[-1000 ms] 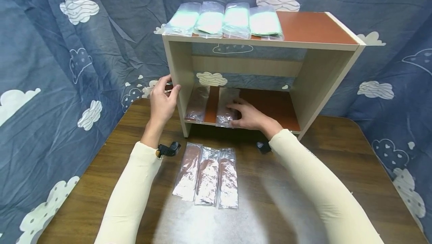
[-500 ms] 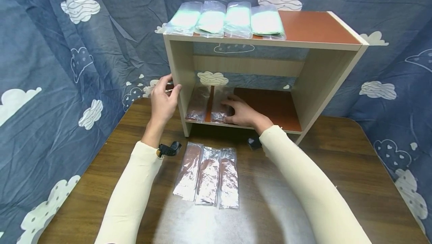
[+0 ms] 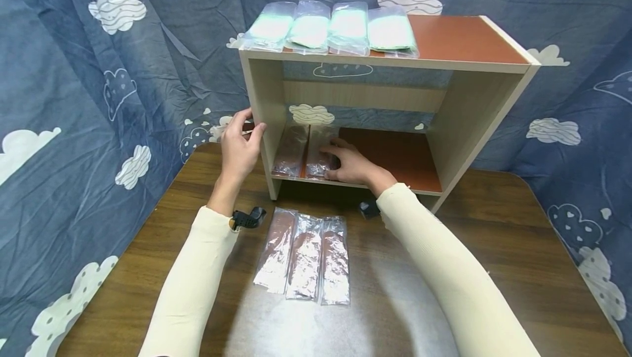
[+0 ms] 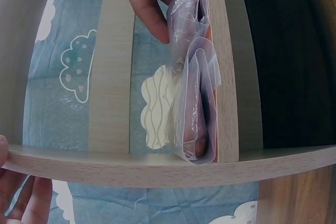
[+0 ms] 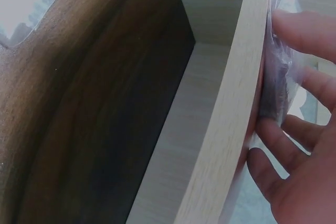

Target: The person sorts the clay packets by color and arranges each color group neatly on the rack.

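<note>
My right hand [image 3: 348, 162] is inside the small shelf unit, thumb and curled fingers on a clear plastic bag with brownish contents [image 3: 318, 154]. In the right wrist view, the thumb [image 5: 304, 32] lies at one part of this bag [image 5: 276, 85] and the fingertips touch its side by the board. A similar bag [image 3: 290, 154] lies to its left, against the side panel. My left hand [image 3: 238, 146] grips the unit's left side panel [image 3: 261, 121], thumb at the front edge and fingers on the outer face. The left wrist view shows both bags [image 4: 197, 124] close together.
Several clear bags with pale green contents [image 3: 348, 25] lie along the unit's top board [image 3: 459, 39]. Three more brownish bags [image 3: 303, 258] lie side by side on the wooden table [image 3: 197, 236] in front. A blue cloud-print cloth [image 3: 163, 44] hangs behind.
My right hand has slid its bag left along the lower board, narrowing the gap to the other bag. Left hand stays on the side panel.
</note>
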`<state>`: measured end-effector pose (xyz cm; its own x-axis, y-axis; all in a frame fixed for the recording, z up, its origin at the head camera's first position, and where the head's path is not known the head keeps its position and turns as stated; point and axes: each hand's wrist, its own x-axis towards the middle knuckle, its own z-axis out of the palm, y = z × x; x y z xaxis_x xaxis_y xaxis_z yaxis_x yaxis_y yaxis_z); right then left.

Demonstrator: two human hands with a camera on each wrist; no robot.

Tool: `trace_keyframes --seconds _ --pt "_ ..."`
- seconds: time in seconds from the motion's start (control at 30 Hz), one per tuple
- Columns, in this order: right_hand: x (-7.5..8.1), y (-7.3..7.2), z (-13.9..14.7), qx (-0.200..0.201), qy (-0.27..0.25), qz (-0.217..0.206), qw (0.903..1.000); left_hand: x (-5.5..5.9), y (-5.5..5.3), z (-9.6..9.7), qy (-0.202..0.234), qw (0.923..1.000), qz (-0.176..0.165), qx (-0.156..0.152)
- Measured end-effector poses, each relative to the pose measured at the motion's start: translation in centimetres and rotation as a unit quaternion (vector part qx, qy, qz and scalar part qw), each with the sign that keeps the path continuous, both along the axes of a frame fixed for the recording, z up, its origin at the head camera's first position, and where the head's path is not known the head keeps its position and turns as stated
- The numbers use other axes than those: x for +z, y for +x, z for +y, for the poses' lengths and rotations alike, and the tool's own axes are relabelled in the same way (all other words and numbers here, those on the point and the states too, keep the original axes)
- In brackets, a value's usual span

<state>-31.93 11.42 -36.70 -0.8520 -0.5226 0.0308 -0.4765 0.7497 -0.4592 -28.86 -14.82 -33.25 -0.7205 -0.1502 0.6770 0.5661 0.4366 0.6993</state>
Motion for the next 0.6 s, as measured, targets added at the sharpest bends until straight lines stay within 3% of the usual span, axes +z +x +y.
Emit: trace_keyframes --seconds 0.3,0.47,0.6 --pt "0.0 1.6 0.2 0.02 -0.01 0.019 0.9996 -0.1 0.1 -0.1 0.015 0.9998 -0.011 0.003" --pt "-0.5 4.7 0.3 -0.03 -0.017 0.103 0.9941 -0.1 0.1 0.0 0.005 0.9999 -0.007 0.006" --pt "-1.7 8.0 0.0 -0.076 -0.058 0.19 0.977 0.0 0.0 0.0 0.007 1.0 0.0 0.006"
